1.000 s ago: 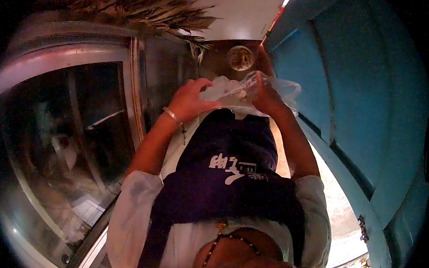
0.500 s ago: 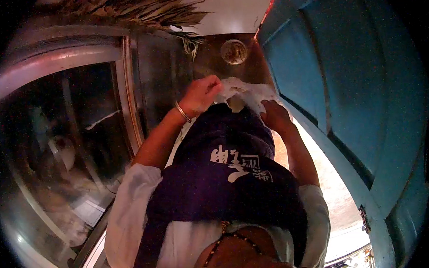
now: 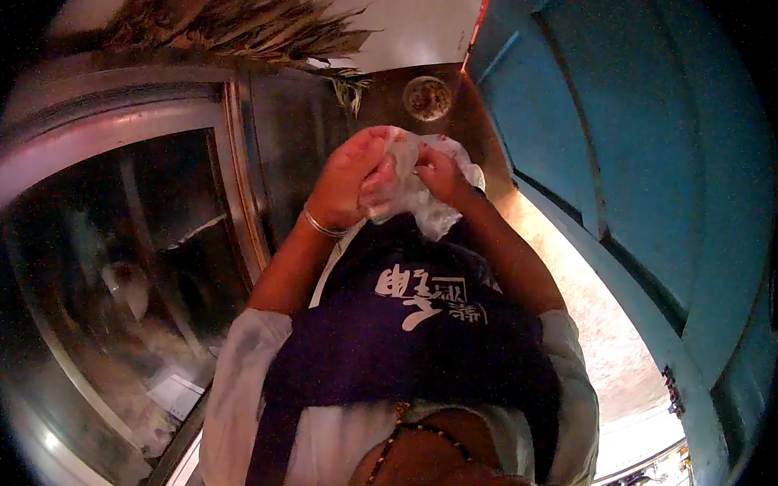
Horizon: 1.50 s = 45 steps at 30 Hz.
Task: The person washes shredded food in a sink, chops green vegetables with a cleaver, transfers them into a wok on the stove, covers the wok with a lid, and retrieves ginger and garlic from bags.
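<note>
A crumpled, thin translucent plastic bag hangs between my hands, in front of the dark apron. My left hand is closed on its left side, with some of the film lying over the fingers. On the other side, my right hand pinches the plastic near its upper middle. The two hands are close together, a little apart. Folds of the film hide parts of the fingertips.
A round bowl with brownish contents stands beyond my hands. To the left is a metal-framed glass door, with dried leaves above it. A blue panelled door rises along the right.
My right hand has moved left and up toward my left hand. The plastic, stretched wide between the hands before, is now bunched up. My left hand has turned and shifted slightly.
</note>
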Tool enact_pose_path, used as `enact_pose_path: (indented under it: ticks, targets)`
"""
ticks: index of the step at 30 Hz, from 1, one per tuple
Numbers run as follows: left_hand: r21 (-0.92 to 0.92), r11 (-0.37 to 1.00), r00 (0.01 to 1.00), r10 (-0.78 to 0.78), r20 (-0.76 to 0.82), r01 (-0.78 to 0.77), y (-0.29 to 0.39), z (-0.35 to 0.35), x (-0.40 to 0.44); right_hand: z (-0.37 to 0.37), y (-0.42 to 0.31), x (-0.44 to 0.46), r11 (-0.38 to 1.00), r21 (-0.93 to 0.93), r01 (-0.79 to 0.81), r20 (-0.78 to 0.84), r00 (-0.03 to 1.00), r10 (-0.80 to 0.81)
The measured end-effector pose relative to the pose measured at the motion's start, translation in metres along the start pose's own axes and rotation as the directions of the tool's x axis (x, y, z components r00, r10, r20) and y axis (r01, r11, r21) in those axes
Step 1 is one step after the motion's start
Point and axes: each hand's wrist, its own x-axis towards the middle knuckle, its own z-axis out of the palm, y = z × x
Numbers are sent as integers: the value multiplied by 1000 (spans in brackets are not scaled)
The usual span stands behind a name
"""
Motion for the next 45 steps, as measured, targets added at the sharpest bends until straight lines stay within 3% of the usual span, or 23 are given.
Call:
enact_pose_path:
  ticks: [1,3,4,6,8,9,11,13,16,20,25,26,30,34,41,43,45]
  targets:
    - [-74,997,996,5,87,1,4,-4,-1,-5,4,0,994,-95,-51,47,997,56]
    - [-109,994,981,22,191,-1,9,-3,-3,-19,13,-16,846,-487,-216,95,950,297]
    - [-126,992,969,33,245,-2,9,0,-3,-9,75,-14,788,-610,-80,14,994,112]
    - [-112,994,954,34,298,-1,4,7,-2,0,179,-9,991,-134,-13,-79,997,2]
    - [-134,990,947,3,322,42,3,17,-5,-2,177,-11,988,-122,-91,-114,990,77]
    - [-164,983,946,-28,322,85,8,24,-7,-6,134,-9,906,-361,-221,-112,975,194]
    - [-186,971,936,-78,344,150,10,38,-11,-5,123,-3,822,-498,-277,-229,956,184]
    - [-173,966,916,-112,385,191,8,47,-12,7,167,17,922,-364,-134,-425,905,-37]
    - [4,981,899,-182,399,196,1,57,-13,6,137,23,943,-306,-128,-308,951,30]
    - [-21,976,884,-186,429,215,3,56,-10,6,107,30,912,-363,-191,-160,977,141]
    - [-61,987,907,-109,406,146,18,47,-19,12,102,29,831,-486,-272,-112,962,250]
    - [83,996,948,-63,311,39,16,41,-21,0,44,0,893,-450,-17,-146,988,-55]
    - [49,993,926,-114,360,103,19,33,-31,2,57,6,954,-279,-113,-192,980,60]
    - [105,970,907,-240,346,217,16,42,-33,3,65,-7,979,-160,124,-281,945,-165]
    - [137,896,742,-428,516,422,-10,72,-23,13,48,-32,986,12,166,-95,982,-164]
    - [182,898,657,-419,626,400,-6,78,-18,15,44,-34,988,38,149,-34,988,-148]
    - [121,896,651,-397,647,427,-4,78,-20,17,43,-32,990,61,127,21,991,-129]
